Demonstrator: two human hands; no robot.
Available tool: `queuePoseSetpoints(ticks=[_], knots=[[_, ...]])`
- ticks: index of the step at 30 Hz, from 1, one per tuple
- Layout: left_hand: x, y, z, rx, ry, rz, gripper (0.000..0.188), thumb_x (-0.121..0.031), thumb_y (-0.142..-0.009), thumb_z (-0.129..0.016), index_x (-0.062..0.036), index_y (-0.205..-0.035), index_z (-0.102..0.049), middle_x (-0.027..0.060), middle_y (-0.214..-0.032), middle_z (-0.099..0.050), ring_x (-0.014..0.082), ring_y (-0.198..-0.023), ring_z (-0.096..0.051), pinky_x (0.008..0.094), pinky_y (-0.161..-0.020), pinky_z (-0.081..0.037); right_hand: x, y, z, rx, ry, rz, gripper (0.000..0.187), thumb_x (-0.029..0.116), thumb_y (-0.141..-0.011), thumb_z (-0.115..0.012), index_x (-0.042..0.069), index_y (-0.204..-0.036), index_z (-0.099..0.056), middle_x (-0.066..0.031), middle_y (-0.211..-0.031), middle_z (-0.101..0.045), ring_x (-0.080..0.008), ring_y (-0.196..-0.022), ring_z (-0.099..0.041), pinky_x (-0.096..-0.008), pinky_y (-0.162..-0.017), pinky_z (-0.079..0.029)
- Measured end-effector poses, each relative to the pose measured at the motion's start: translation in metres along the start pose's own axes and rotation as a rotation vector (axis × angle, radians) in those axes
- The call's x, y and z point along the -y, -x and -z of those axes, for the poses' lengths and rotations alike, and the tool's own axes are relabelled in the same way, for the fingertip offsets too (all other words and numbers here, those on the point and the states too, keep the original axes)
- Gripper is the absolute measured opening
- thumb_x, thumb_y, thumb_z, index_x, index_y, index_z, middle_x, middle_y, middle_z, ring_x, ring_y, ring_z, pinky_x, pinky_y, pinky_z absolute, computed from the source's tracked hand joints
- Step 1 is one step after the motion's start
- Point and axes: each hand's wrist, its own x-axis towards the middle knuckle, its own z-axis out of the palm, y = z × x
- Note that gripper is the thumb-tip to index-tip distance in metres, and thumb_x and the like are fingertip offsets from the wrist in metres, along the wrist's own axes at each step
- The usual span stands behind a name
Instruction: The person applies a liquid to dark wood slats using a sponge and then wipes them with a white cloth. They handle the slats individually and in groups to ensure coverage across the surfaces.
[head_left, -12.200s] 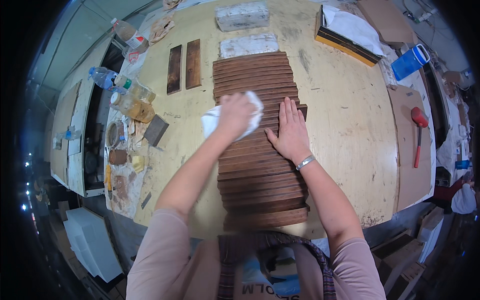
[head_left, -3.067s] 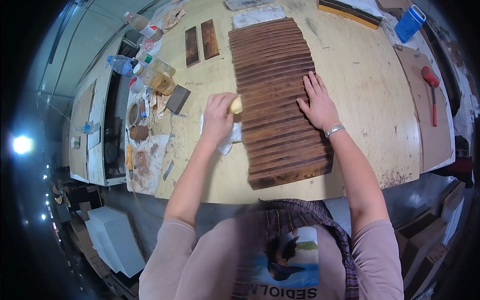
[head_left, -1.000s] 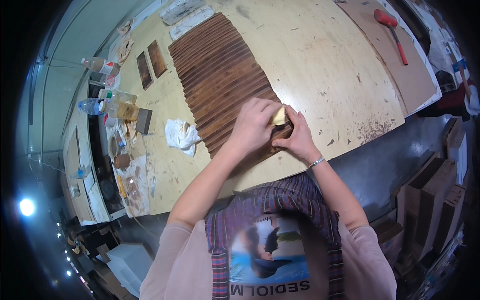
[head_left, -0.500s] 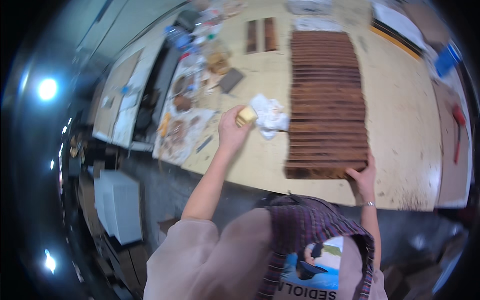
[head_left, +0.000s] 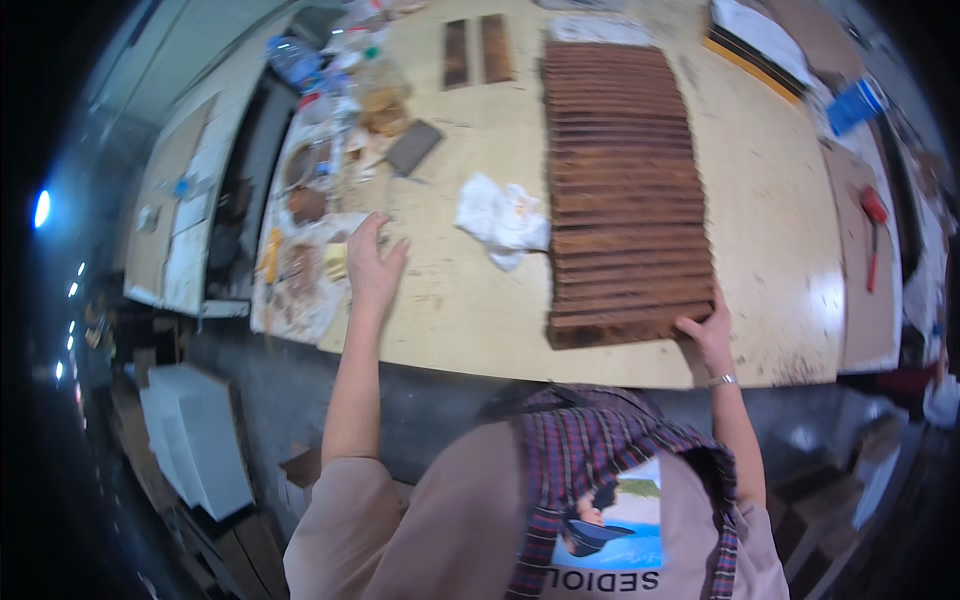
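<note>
A long stack of dark brown wooden slats lies on the light tabletop in front of me, its ridges running crosswise. My right hand grips its near right corner, thumb on the front face and fingers round the side. Over at the left, my left hand holds nothing; its thumb and fingers are spread apart. Just left of that hand a yellow sponge block rests at the edge of a stained sheet. A crumpled white cloth touches the left side of the slats.
Further off lie a dark grey block and two narrow brown wood strips. Bottles and a brown-stained tub crowd the left edge. On the right are a blue can and a red-handled tool.
My left hand has moved left, away from the white cloth, and let go of the sponge onto the stained sheet. My right hand keeps its grip on the slats. The view has shifted slightly.
</note>
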Motion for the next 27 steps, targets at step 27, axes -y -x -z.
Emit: queuePoseSetpoints(ticks=[27], knots=[[-0.254, 0.043, -0.105, 0.855, 0.002, -1.006, 0.080, 0.000, -0.080, -0.064, 0.0010, -0.152, -0.031, 0.0304, -0.159, -0.027, 0.0502, -0.147, -0.025, 0.0608, -0.118, -0.021, 0.019, 0.012, 0.001, -0.130, 0.299, 0.182, 0.111, 0.038, -0.056, -0.091, -0.005, -0.144, -0.039, -0.0239, -0.146, -0.046, -0.0391, -0.134, -0.044, -0.0448, -0.118, -0.031]])
